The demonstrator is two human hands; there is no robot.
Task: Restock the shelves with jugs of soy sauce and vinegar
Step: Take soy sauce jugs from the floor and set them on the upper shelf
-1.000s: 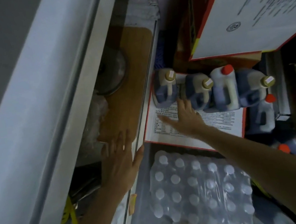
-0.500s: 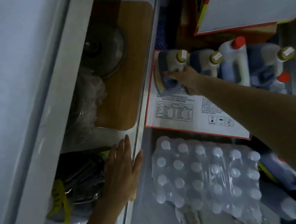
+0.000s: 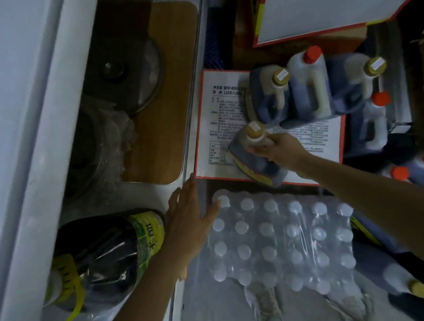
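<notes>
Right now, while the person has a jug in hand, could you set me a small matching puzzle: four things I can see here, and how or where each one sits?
Things:
1. front gold-capped jug
2. red-capped jug
3. water bottle pack
4. pot lid

States:
A. rests partly on the wooden board
B. wrapped in clear plastic
C. tilted, gripped by the right hand
D. upright in the back row on the printed box

Pairs: 1-C, 2-D, 3-B, 4-A.
</notes>
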